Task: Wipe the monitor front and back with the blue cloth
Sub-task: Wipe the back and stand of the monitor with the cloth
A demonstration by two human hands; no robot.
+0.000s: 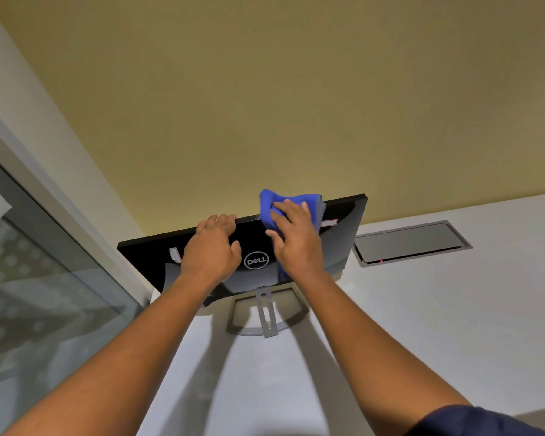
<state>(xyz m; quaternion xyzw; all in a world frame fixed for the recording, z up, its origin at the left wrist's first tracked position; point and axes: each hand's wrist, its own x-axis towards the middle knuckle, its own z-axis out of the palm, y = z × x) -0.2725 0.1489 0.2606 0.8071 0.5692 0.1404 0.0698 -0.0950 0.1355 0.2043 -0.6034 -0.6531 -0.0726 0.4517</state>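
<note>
A black monitor (pixel 340 243) stands on the white desk with its back toward me, a round logo at its middle. My left hand (pixel 213 247) lies on the back left of the logo, fingers hooked over the top edge. My right hand (pixel 296 237) presses the blue cloth (pixel 269 204) flat against the upper back, right of the logo; the cloth reaches above the top edge and hangs below my palm. The grey stand (pixel 266 313) shows beneath the panel. The screen side is hidden.
The white desk (pixel 453 325) runs to an olive wall (pixel 265 105) behind the monitor. A grey cable hatch (pixel 411 242) with a small red light is set into the desk at the right. A glass partition (pixel 44 294) with a grey frame borders the left.
</note>
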